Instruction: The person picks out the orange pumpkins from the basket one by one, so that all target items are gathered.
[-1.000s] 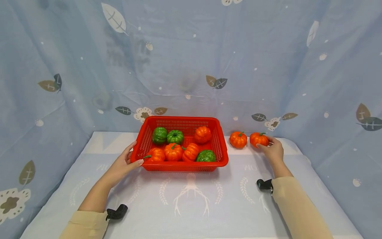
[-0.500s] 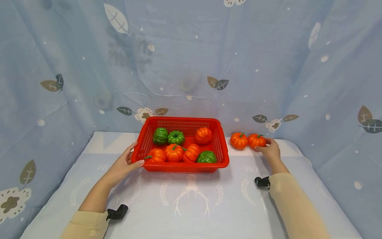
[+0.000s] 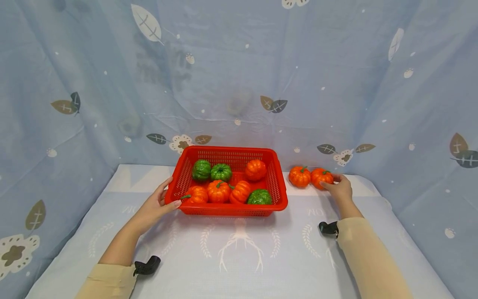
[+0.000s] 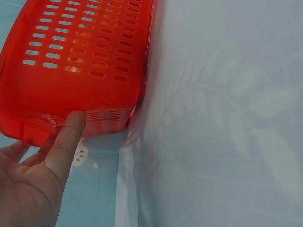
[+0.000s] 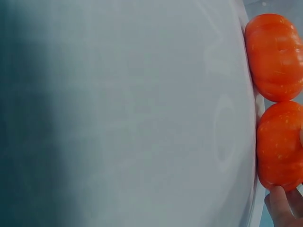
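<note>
A red plastic basket [image 3: 225, 209] stands at the back of the table. My left hand [image 3: 153, 209] holds its front left corner, thumb on the front and fingers along the side. In the left wrist view, fingertips [image 4: 75, 120] touch the basket's wall [image 4: 90, 87]. To the right of the basket, my right hand [image 3: 340, 193] grips a small orange pumpkin [image 3: 321, 177] from its right side. That pumpkin touches a second orange pumpkin [image 3: 300, 177] on its left. Only part of the right hand's fingers [image 5: 280, 203] shows in the right wrist view, under the lower pumpkin [image 5: 279, 146].
Inside the basket lie several orange pumpkins [image 3: 218, 191] and several green ones [image 3: 221, 171]. A patterned blue cloth [image 3: 239, 74] hangs right behind the basket and down both sides. A pale cloth covers the table [image 3: 239, 257].
My right hand has slid the gripped pumpkin left until it touches the other orange one. My left hand and the basket have stayed in place.
</note>
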Demonstrator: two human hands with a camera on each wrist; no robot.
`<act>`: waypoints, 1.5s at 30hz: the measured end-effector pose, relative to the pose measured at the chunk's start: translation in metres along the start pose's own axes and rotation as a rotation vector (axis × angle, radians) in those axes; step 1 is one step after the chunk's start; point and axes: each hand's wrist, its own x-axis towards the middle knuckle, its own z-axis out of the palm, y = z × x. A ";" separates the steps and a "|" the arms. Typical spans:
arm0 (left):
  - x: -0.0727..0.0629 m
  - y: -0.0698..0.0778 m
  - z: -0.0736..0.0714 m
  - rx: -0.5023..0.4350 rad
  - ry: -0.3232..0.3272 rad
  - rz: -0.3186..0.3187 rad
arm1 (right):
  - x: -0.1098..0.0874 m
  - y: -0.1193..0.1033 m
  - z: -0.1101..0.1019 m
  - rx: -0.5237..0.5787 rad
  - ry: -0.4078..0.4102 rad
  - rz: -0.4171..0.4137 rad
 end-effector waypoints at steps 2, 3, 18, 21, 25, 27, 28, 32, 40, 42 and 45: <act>-0.001 0.001 0.000 -0.010 -0.003 0.003 | 0.000 0.001 0.000 0.001 -0.003 0.005; -0.001 0.001 0.001 -0.015 -0.004 0.005 | 0.000 0.001 0.000 0.002 -0.005 0.009; -0.003 -0.001 0.000 -0.029 -0.014 0.021 | -0.021 -0.019 -0.017 -0.017 -0.019 0.016; -0.003 -0.001 0.000 -0.027 -0.012 0.023 | -0.029 -0.027 -0.017 -0.029 -0.043 -0.019; -0.003 -0.001 0.000 -0.021 -0.011 0.012 | -0.040 -0.037 -0.015 -0.047 -0.061 -0.076; -0.003 -0.001 0.000 -0.018 -0.010 0.009 | -0.043 -0.040 -0.012 -0.048 -0.065 -0.101; -0.003 -0.001 0.000 -0.016 -0.008 0.009 | -0.044 -0.041 -0.011 -0.049 -0.068 -0.117; -0.002 -0.001 0.001 -0.026 -0.007 0.018 | -0.049 -0.047 -0.003 -0.067 -0.070 -0.182; 0.000 0.000 0.000 -0.028 -0.007 0.015 | -0.059 -0.073 0.021 -0.040 -0.063 -0.413; 0.000 0.000 0.000 -0.008 -0.004 0.011 | -0.061 -0.080 0.032 -0.010 -0.063 -0.480; 0.000 0.001 0.000 0.008 -0.003 0.005 | -0.063 -0.088 0.048 0.014 -0.069 -0.574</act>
